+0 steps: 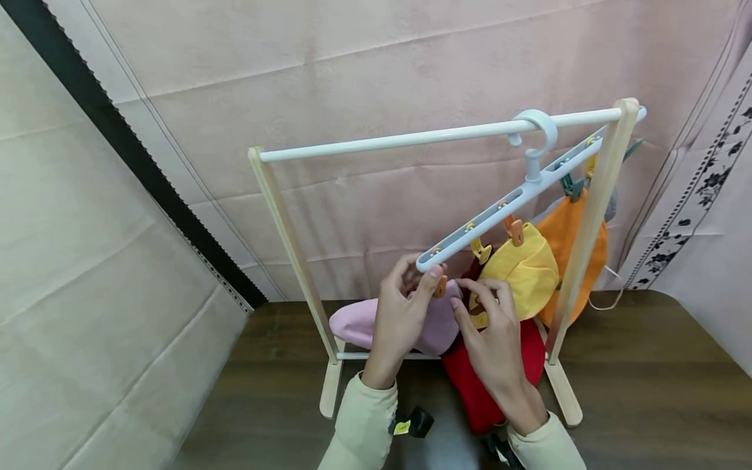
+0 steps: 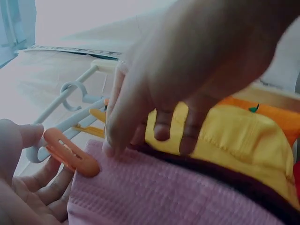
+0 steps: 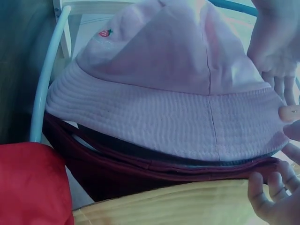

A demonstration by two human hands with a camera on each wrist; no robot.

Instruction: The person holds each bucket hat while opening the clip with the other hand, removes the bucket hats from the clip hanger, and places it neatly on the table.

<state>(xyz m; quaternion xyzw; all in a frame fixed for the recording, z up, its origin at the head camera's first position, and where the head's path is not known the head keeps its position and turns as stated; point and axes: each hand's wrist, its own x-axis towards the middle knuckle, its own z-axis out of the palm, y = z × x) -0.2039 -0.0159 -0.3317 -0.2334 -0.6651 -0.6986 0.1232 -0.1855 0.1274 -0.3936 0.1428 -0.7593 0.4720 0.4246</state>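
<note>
From above, the left hand [image 1: 405, 307] pinches the orange clip [image 1: 440, 286] at the hanger's [image 1: 499, 212] low end while the right hand [image 1: 493, 326] pinches the pink hat's [image 1: 358, 323] brim; best to open the clip wide first. At the left wrist, the clip [image 2: 70, 152] is smooth plastic against ribbed brim [image 2: 164, 187]. At the right wrist, the hat [image 3: 178, 93] is soft, stitched, domed.

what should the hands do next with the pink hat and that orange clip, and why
Probably feed the brim of the pink hat into the orange clip and let the clip close. The left hand pinches that clip at the low end of the white hanger, and the right hand holds the brim just beside it; the clip does not yet seem to bite the fabric.
</note>
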